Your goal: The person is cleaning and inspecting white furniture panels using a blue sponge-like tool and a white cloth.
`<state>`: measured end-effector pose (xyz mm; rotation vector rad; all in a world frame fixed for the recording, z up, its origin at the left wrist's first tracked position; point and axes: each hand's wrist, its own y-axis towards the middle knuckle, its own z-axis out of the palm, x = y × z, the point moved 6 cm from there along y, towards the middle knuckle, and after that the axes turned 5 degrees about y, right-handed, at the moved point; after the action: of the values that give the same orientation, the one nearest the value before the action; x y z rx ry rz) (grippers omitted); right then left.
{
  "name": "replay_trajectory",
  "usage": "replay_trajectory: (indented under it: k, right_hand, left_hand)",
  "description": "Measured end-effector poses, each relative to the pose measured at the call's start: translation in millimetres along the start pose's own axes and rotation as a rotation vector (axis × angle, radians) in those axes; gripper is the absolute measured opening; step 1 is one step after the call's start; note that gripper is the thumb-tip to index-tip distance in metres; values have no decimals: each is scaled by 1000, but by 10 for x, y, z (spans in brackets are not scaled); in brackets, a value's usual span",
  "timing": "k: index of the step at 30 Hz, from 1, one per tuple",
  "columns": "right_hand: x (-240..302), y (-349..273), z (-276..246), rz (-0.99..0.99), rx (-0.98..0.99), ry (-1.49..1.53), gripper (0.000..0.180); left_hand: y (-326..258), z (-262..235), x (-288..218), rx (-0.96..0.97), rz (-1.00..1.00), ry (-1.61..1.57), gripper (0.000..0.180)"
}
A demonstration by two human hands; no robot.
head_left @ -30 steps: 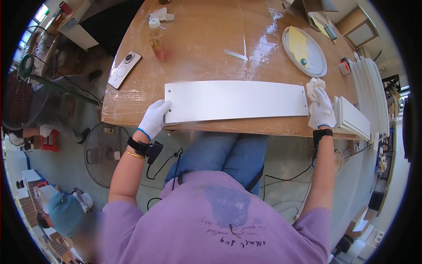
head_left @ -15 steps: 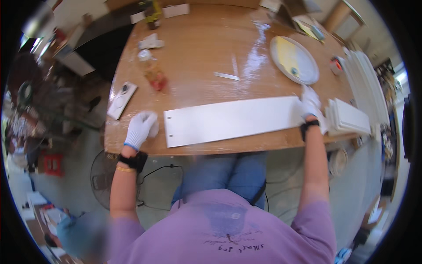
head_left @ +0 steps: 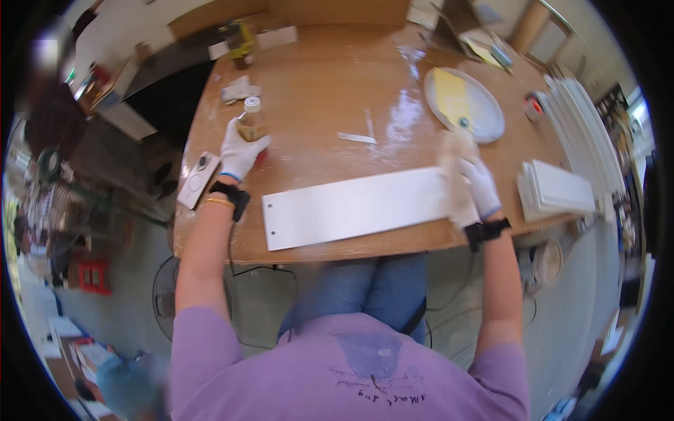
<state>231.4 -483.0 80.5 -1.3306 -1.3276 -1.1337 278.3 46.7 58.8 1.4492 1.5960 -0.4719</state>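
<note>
A long white board point(head_left: 351, 207) lies along the near edge of the wooden table point(head_left: 337, 91). My right hand point(head_left: 472, 184), in a white glove, rests on the board's right end and holds a pale cloth against it. My left hand point(head_left: 240, 151), also gloved, has left the board and is closed around a small clear bottle point(head_left: 250, 121) of amber liquid with a white cap, standing left of the table's middle.
A round white plate point(head_left: 465, 104) with a yellow sheet on it sits at the back right. A stack of white boards point(head_left: 558, 189) lies at the right edge. A white device point(head_left: 198, 179) rests near the left edge, a crumpled cloth point(head_left: 237, 90) behind the bottle.
My left hand let go of the board's left end and moved up and away to the small bottle. My right hand stayed on the right end with the cloth.
</note>
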Motion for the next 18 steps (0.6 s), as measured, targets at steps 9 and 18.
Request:
replay_trajectory:
  k: [9,18]
  right_hand:
    - [67,-274,1511,201,366,609,51]
    - [-61,-372,1853,287,429,665,48]
  left_hand:
    - [-696,366,-1739,301,490,473,54]
    - [-807,370,-1736,517,498,857,52]
